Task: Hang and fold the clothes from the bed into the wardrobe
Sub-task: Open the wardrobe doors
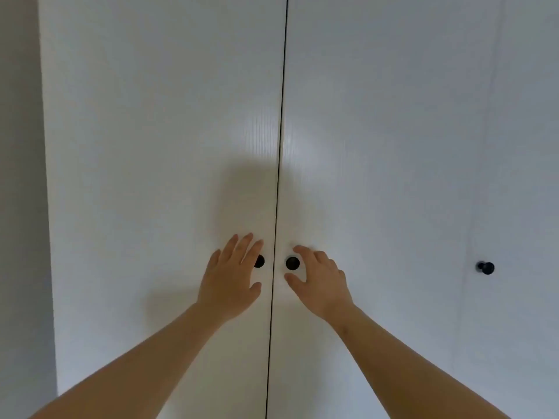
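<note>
White flat-fronted wardrobe (151,146) fills the frame, its centre doors shut along the dark seam. Left hand (231,279), lower centre: fingers (242,249) straight, spread, holding nothing, partly covering the left round black knob (260,261). Right hand (320,282): fingers (305,252) cupped loosely round the right round black knob (292,263), not closed on it. Clothes and bed out of view. Judgement: task at its start, all hanging and folding left.

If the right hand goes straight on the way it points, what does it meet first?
Most likely the black knob on the right wardrobe door. It sits between the right hand's spread thumb and forefinger. Depth is unclear, so the remaining gap can't be judged.
</note>
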Available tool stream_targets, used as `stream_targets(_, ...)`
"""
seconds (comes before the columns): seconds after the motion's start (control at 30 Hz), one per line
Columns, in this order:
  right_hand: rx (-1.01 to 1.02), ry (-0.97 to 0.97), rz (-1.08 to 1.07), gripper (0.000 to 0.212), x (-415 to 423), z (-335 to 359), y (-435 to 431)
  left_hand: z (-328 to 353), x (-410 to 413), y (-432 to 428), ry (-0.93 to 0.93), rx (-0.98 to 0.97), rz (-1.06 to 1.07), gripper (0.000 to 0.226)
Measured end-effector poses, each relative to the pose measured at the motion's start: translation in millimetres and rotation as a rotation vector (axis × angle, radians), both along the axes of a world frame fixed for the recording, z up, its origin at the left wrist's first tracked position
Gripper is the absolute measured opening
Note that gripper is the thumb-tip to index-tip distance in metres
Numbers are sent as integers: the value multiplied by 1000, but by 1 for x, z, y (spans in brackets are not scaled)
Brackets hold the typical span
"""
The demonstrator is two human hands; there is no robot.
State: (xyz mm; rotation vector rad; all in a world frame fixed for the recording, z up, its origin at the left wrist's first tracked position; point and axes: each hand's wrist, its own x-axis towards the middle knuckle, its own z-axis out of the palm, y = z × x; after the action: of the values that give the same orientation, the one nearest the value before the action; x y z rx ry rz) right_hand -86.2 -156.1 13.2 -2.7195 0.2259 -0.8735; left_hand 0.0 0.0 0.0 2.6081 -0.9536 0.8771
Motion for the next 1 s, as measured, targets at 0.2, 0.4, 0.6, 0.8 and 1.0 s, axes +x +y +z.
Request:
stream_targets(0.2,24,-23,28,51,29,-8,6,-11,13,-8,49,19,53,81)
stream_targets(0.4,74,-79,-24,27,37,-5,10,-9,17,-3,83,29,12,79)
stream_targets(0.6,170,-111,-25,17,21,-5,18,-6,1,4,166,-134,-122,64)
stream_targets(0.8,174,-257,-86,14,-18,-25,32,-15,-25,9,214,-400,-294,50)
stream_targets(1.0,188,-368,-182,26,-72,-31,35,-28,-65,-8,401,-550,-423,38)
